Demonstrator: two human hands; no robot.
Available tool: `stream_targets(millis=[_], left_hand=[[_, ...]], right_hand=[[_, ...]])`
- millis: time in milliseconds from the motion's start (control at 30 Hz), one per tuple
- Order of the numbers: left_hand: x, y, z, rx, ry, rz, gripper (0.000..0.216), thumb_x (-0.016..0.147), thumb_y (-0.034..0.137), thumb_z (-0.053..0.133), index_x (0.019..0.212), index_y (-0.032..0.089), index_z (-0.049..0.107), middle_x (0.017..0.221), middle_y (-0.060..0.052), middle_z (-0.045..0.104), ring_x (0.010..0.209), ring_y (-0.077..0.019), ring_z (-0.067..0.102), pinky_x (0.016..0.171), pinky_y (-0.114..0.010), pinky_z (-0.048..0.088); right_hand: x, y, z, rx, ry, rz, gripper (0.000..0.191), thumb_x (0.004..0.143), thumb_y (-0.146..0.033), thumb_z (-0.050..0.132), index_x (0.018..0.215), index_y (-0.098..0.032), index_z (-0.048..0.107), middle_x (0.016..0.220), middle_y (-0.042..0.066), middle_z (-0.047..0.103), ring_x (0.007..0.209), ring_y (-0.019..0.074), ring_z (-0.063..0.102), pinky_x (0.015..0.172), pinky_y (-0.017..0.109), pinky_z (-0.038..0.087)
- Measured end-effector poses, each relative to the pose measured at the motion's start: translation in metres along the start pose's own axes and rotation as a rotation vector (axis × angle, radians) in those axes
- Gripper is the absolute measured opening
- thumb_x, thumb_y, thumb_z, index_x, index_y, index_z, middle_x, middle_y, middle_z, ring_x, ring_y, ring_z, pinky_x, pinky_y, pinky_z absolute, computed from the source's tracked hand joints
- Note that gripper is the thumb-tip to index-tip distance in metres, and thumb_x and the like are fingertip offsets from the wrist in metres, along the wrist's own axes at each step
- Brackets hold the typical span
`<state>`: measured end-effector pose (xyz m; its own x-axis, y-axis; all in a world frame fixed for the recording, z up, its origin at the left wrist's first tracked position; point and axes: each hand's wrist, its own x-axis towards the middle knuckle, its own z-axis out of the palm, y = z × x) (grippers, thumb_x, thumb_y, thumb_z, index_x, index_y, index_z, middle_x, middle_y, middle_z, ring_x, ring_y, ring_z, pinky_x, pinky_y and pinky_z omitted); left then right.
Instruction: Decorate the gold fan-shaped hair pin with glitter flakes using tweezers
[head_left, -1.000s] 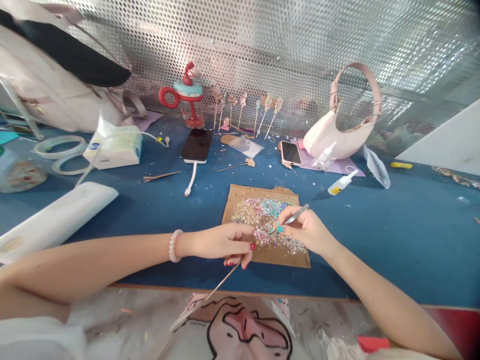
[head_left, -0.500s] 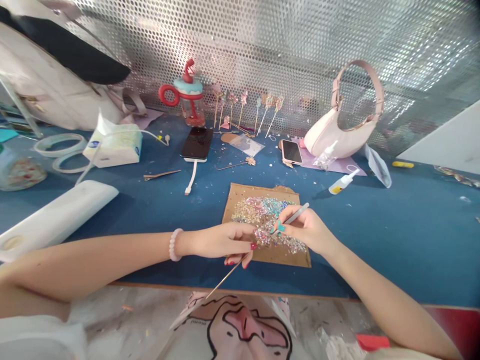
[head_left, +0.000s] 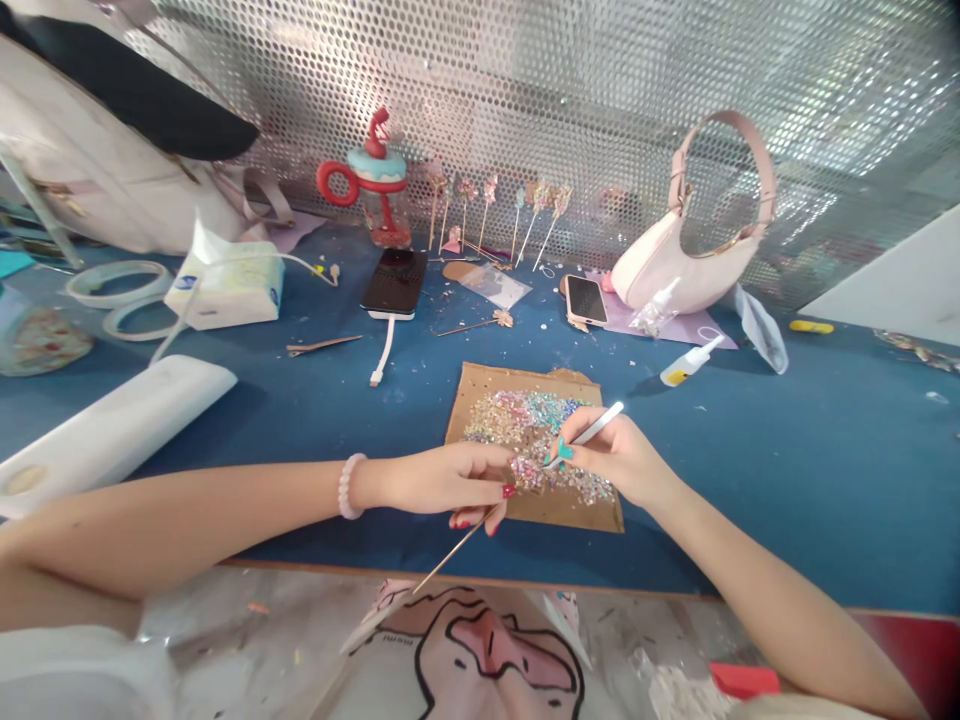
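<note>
My left hand (head_left: 457, 482) grips a thin wooden stick (head_left: 452, 553), whose lower end points down toward my lap. At the stick's top, by my left fingertips, is a piece covered in pink and pearly rhinestones (head_left: 527, 472). Pinched in my right hand (head_left: 611, 455) is a pair of tweezers (head_left: 600, 423), its tip close to the right side of that piece. I cannot make out whether the tip holds a stone. Beneath both hands lies a cardboard sheet (head_left: 574, 516) spread with loose rhinestones (head_left: 495, 412) in gold, pink, blue and silver.
A glue bottle (head_left: 686, 366) lies right of the cardboard. Behind are a phone (head_left: 586, 300), a black phone (head_left: 395, 282) with a white cable, a pink handbag (head_left: 686, 260), a red-handled cup (head_left: 384, 200) and several decorated sticks (head_left: 489, 205). A tissue pack (head_left: 236, 290) sits left.
The tweezers' tip has shifted slightly right, away from the stone-covered piece. My left hand keeps its hold on the stick, almost still. The camera view has tilted a little.
</note>
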<state>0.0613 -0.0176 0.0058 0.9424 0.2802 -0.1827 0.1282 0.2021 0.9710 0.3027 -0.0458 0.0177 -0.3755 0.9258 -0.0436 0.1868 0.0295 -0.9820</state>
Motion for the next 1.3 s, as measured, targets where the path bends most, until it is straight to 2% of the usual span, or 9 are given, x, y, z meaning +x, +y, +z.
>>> stream_targets(millis=[267,600,1300], left_hand=[[0.0007,-0.0017,0.0002,0.004,-0.002,-0.01,0.017,0.093,0.023,0.043,0.106,0.013,0.049,0.067,0.001,0.061,0.041,-0.0044,0.042,0.04,-0.017,0.033],[0.0001,-0.0016,0.0003,0.009,-0.006,-0.014,0.013,0.093,0.02,0.041,0.102,0.014,0.049,0.067,0.002,0.06,0.041,-0.0039,0.042,0.04,-0.016,0.033],[0.0007,-0.0005,0.0001,0.004,-0.002,-0.003,0.008,0.092,0.023,0.046,0.094,0.016,0.049,0.064,0.003,0.061,0.041,-0.0047,0.043,0.04,-0.017,0.033]], right_hand=[[-0.0009,-0.0016,0.0015,0.005,0.006,-0.01,0.022,0.076,-0.037,0.071,0.078,-0.019,0.059,0.069,0.0,0.06,0.063,0.0113,0.061,0.058,0.024,0.048],[0.0006,-0.0015,0.0028,0.006,0.022,-0.022,0.021,0.076,-0.035,0.071,0.077,-0.019,0.059,0.071,0.0,0.06,0.061,0.009,0.059,0.056,0.021,0.046],[-0.0029,-0.0043,0.0033,-0.061,0.027,-0.033,0.022,0.077,-0.039,0.069,0.079,-0.019,0.059,0.071,0.001,0.061,0.064,0.0124,0.059,0.059,0.025,0.048]])
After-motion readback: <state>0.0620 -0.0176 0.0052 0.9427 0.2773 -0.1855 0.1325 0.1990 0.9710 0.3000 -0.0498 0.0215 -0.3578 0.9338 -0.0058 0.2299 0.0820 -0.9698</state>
